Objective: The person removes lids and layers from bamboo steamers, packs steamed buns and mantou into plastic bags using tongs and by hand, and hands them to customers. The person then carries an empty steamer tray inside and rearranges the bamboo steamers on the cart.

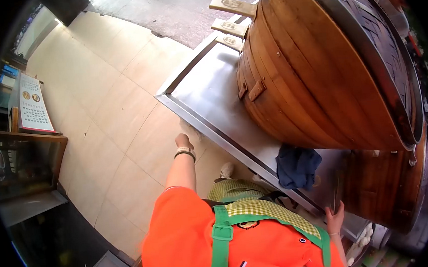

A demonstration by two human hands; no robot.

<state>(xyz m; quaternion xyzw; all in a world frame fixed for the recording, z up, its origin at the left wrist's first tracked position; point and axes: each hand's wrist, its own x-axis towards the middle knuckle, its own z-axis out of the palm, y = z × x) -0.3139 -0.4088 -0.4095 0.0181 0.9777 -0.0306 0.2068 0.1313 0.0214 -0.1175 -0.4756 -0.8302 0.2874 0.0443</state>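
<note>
1. Here's my left hand [184, 141], out over the pale tiled floor [119, 125], fingers narrow and curled in like a fist, a band around the wrist; whether anything is inside, I can't tell.
2. Over to my right hand [335, 218], down at the near edge of the metal table [206, 87], fingers bent beside a thin upright strip; I can't tell whether they grip it or only touch the edge.
3. And the big wooden steamer [309, 72]! It looms over the table, tilted in my view, well apart from my left hand, with a woven lid [373, 28] and a metal rim around it.
4. 3 pale wooden tags [232, 5] stick out beyond its far side, over the table's corner.
5. A crumpled dark blue cloth [298, 167] lies on the table, just beside the steamer, between my 2 hands.
6. Below the steamer, a 2nd wooden container [381, 186] stands near my right hand, and white lumps [365, 236] sit lower still.
</note>
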